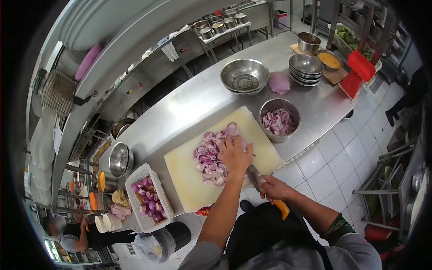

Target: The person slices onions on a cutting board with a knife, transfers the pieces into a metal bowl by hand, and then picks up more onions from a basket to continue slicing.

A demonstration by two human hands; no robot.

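Observation:
My left hand (235, 155) lies with its fingers spread over a heap of sliced red onions (208, 155) on a pale yellow cutting board (180, 184). At the board's near right edge, my right hand (273, 189) is wrapped round a knife (255, 176). Its orange handle sticks out below the fist, and its wide blade points up and left toward my left hand. Part of the blade's far end is hidden by that hand. A steel pot (290, 130) of onion slices stands just right of the board.
A white basket (167, 203) of whole red onions sits left of the board. Steel bowls (245, 76), a pink cloth (279, 83) and a red dustpan (360, 67) lie toward the back right. A bin (177, 234) stands below; another person (74, 238) is far left.

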